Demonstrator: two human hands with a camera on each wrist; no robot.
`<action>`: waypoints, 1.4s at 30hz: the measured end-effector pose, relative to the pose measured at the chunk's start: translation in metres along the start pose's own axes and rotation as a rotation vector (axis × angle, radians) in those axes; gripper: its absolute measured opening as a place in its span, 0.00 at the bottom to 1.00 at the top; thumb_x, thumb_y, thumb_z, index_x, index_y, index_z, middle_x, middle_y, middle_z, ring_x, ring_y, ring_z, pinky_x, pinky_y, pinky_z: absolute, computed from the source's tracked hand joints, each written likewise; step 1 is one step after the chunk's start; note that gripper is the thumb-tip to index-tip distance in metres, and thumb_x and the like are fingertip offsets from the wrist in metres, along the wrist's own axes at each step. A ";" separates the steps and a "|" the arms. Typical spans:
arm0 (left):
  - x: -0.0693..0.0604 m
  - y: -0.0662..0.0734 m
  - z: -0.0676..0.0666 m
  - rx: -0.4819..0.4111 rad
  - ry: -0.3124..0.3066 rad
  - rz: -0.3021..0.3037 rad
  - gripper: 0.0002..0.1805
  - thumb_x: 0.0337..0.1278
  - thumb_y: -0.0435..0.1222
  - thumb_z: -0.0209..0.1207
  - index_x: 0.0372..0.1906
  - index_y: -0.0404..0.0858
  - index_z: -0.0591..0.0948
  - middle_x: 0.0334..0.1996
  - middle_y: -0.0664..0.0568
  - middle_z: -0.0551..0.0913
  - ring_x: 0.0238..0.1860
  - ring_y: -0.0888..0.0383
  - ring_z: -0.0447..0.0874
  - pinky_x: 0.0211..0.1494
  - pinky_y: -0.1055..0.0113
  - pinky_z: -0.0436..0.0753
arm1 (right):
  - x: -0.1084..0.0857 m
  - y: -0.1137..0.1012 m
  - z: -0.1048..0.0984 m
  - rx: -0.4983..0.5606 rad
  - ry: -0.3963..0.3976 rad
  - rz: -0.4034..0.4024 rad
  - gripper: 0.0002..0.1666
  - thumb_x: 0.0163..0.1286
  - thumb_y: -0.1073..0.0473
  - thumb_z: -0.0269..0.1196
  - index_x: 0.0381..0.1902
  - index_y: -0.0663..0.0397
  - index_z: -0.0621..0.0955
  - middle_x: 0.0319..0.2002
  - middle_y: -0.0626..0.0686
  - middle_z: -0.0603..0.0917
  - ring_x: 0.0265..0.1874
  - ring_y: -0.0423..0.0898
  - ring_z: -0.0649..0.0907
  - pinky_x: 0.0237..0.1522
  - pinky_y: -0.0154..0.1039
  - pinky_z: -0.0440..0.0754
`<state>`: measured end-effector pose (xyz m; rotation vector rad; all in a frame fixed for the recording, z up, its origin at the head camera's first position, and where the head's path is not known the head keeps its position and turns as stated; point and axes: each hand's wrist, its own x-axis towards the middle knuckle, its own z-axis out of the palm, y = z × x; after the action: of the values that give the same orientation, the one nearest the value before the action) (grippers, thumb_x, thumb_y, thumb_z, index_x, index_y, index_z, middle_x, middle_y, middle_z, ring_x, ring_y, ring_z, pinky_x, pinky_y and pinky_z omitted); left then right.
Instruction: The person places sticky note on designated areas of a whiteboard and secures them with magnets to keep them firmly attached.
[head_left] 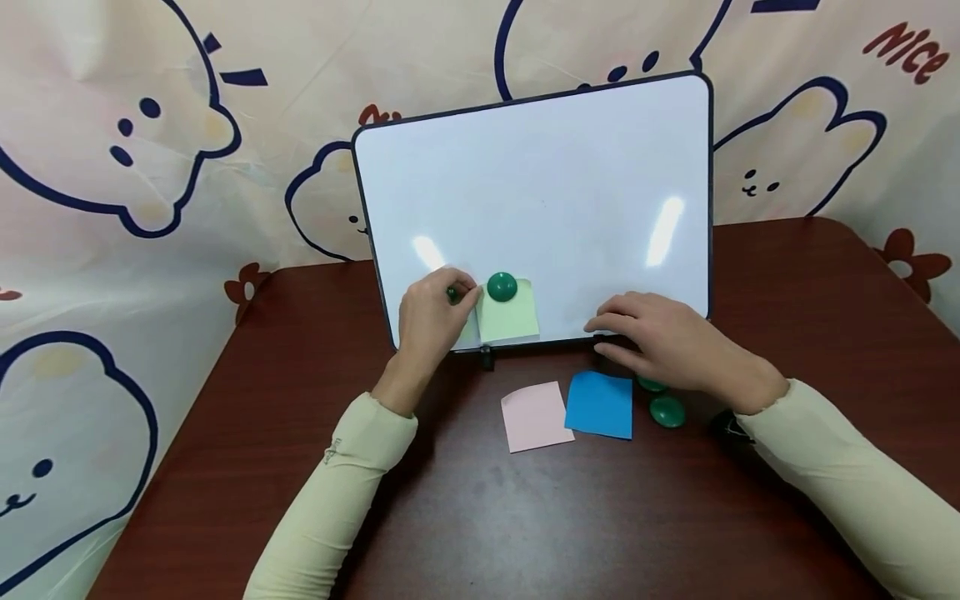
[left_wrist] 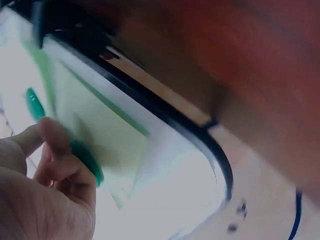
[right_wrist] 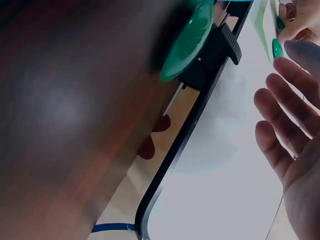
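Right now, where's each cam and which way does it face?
Head: head-worn, forward and down at the whiteboard; both sleeves, left grip and right grip show.
Left wrist: on that wrist, toward green notes; left grip shows.
Right wrist: on that wrist, toward the whiteboard's lower right; right grip shows, left grip partly.
Shared, head and left wrist: the green notes.

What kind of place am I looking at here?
Probably a small desk corner indoors, perhaps a staged one: a brown table stands against a cartoon-printed backdrop, and it bears a small whiteboard with a green note on it. I can't tell what building it is in.
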<state>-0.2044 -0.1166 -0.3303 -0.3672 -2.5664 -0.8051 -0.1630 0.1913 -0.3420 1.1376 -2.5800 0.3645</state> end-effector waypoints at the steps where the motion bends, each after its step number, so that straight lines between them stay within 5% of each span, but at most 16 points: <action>1: -0.001 0.000 -0.001 -0.003 -0.012 -0.005 0.08 0.61 0.39 0.67 0.38 0.39 0.87 0.34 0.49 0.89 0.34 0.55 0.85 0.38 0.62 0.83 | -0.001 0.001 0.000 -0.006 -0.006 -0.009 0.18 0.62 0.52 0.72 0.50 0.47 0.85 0.47 0.48 0.84 0.47 0.46 0.82 0.49 0.46 0.84; 10: -0.017 0.016 -0.017 -0.008 -0.205 0.043 0.08 0.60 0.43 0.68 0.35 0.43 0.87 0.28 0.54 0.87 0.27 0.60 0.81 0.28 0.67 0.78 | -0.015 0.012 0.000 -0.081 -0.086 -0.119 0.18 0.59 0.50 0.73 0.47 0.46 0.85 0.43 0.47 0.85 0.42 0.46 0.82 0.48 0.46 0.82; 17: -0.037 0.022 -0.019 -0.003 -0.569 0.095 0.06 0.57 0.45 0.69 0.35 0.48 0.87 0.27 0.60 0.85 0.28 0.65 0.78 0.31 0.69 0.77 | -0.024 0.022 -0.003 -0.084 -0.135 -0.109 0.18 0.59 0.48 0.73 0.47 0.44 0.85 0.42 0.46 0.85 0.41 0.44 0.82 0.48 0.46 0.83; 21: -0.047 0.019 -0.022 0.047 -0.698 0.092 0.10 0.55 0.45 0.71 0.40 0.48 0.87 0.29 0.61 0.86 0.32 0.66 0.80 0.36 0.69 0.79 | -0.031 0.027 -0.006 -0.092 -0.162 -0.079 0.20 0.58 0.45 0.73 0.47 0.42 0.85 0.42 0.45 0.85 0.42 0.44 0.82 0.49 0.46 0.83; 28: -0.052 0.014 -0.021 0.116 -0.725 0.113 0.14 0.53 0.49 0.71 0.43 0.47 0.87 0.30 0.61 0.86 0.33 0.65 0.81 0.37 0.68 0.78 | -0.042 0.033 -0.014 -0.093 -0.247 -0.006 0.21 0.57 0.40 0.73 0.47 0.38 0.85 0.43 0.43 0.85 0.43 0.43 0.81 0.47 0.46 0.84; 35: -0.054 0.018 -0.015 0.060 -0.762 0.080 0.11 0.55 0.44 0.70 0.41 0.47 0.87 0.30 0.60 0.86 0.32 0.65 0.80 0.38 0.67 0.79 | -0.042 0.034 -0.016 -0.047 -0.300 0.058 0.23 0.54 0.39 0.75 0.47 0.36 0.85 0.37 0.38 0.82 0.38 0.37 0.78 0.41 0.40 0.82; 42: -0.057 0.020 -0.012 0.091 -0.789 0.112 0.09 0.57 0.44 0.69 0.41 0.47 0.87 0.29 0.60 0.86 0.32 0.65 0.80 0.38 0.66 0.79 | -0.044 0.036 -0.011 -0.025 -0.300 0.047 0.22 0.55 0.41 0.75 0.47 0.35 0.86 0.36 0.37 0.81 0.36 0.35 0.77 0.39 0.38 0.81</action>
<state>-0.1429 -0.1146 -0.3381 -0.9457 -3.2360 -0.5654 -0.1599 0.2486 -0.3518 1.2051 -2.8631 0.1822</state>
